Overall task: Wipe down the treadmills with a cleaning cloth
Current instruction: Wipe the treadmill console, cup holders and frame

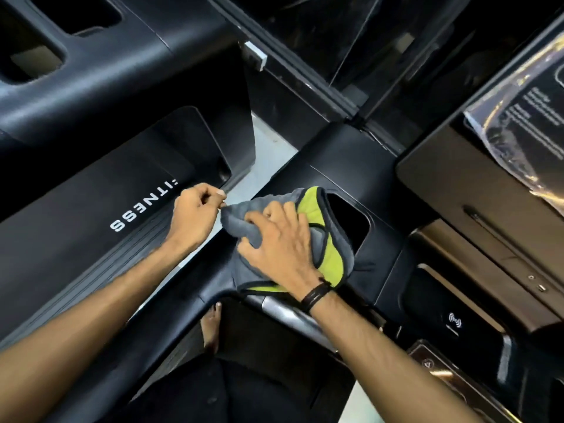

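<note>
Currently listing, from the head view:

Cleaning cloth [323, 239], grey with a lime-green face, is lying bunched on the black console arm [335, 166] of the near treadmill, partly draping over the edge of a recessed cup pocket [351, 221].

Right hand [280, 239], wearing a dark wristband [316, 293], is pressing down on the cloth with fingers spread and curling into its folds; it is holding the cloth against the plastic.

Left hand [195, 212] is closing thumb and fingertips in a narrow pinch on the cloth's grey corner, at the arm's left edge, apparently pulling it flat or regathering it.

Neighbouring treadmill [91, 233], to the left, is showing a side rail with white "FITNESS" lettering; a strip of pale floor [262, 154] is separating the two machines.

Display panel [457, 178], to the right, is carrying a wrinkled clear film [518, 123]; buttons and a wireless symbol are sitting below it.

A bare foot [210, 325] is standing on the deck beneath.

Progress, as a judgement: wiping is under way on this console arm only. No streaks or wet patches are showing, so which parts are already clean cannot be told. The cup pocket, the display, the handrail and the neighbouring machine are probably remaining.
</note>
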The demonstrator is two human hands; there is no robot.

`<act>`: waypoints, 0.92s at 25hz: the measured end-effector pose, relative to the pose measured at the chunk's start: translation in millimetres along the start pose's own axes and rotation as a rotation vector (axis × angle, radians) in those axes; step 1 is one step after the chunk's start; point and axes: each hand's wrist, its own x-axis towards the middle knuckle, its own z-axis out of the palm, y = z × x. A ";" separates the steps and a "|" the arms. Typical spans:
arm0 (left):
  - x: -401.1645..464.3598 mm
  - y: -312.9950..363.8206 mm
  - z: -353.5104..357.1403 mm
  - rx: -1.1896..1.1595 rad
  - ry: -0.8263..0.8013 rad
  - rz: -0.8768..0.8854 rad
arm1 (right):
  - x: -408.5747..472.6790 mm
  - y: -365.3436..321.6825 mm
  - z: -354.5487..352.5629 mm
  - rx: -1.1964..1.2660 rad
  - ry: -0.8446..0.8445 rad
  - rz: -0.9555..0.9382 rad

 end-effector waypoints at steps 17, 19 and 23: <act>-91.8 -13.5 -8.3 0.465 -0.028 0.313 | -104.2 -41.2 9.3 -0.225 -0.112 0.217; -87.0 -15.5 -4.9 0.503 -0.017 0.340 | -88.9 -36.7 6.7 -0.110 -0.142 0.182; -79.7 -19.2 -3.9 0.532 -0.017 0.373 | -58.8 -17.8 -10.4 0.193 -0.421 0.243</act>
